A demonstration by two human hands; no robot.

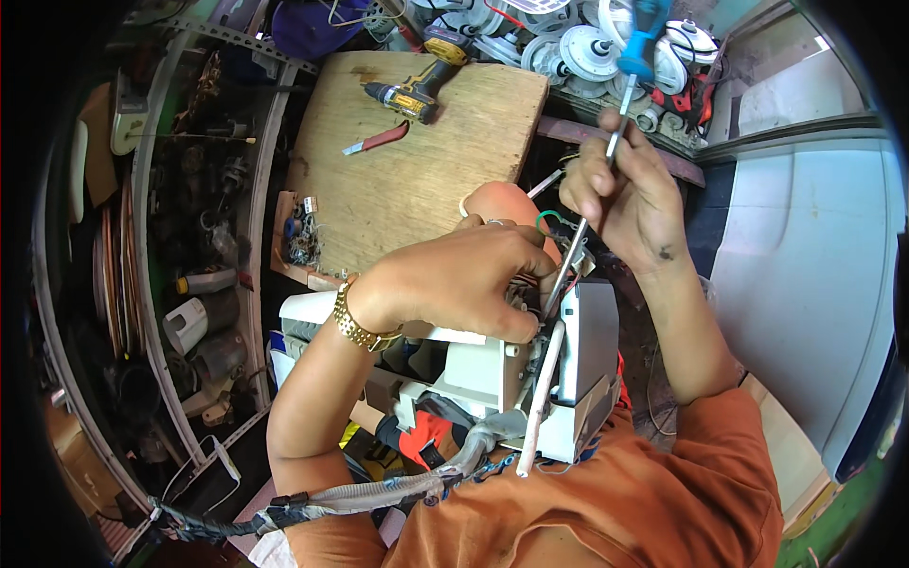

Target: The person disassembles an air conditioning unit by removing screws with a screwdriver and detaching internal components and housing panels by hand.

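Observation:
In my right hand [630, 189] is a long screwdriver [644, 47] with a blue handle, the handle pointing up and away. My fingers close around its metal shaft, and the shaft slants down into a white plastic appliance housing [592, 341] at my lap. Beside the shaft, my left hand [464, 279], with a gold watch [355, 317] on its wrist, bends over the housing's inner parts. Its fingers are curled in there, and what they grip is hidden. A pale thin tube [542, 402] sticks out toward me, near wires and a grey hose [473, 450].
Ahead is a wooden board [426, 170] with a yellow-black cordless drill [421, 80] and a red-handled knife [379, 139]. A small box [301, 232] holds screws. Metal shelves [147, 208] stand left, white round parts [587, 52] lie behind, and a large pale panel [805, 265] stands right.

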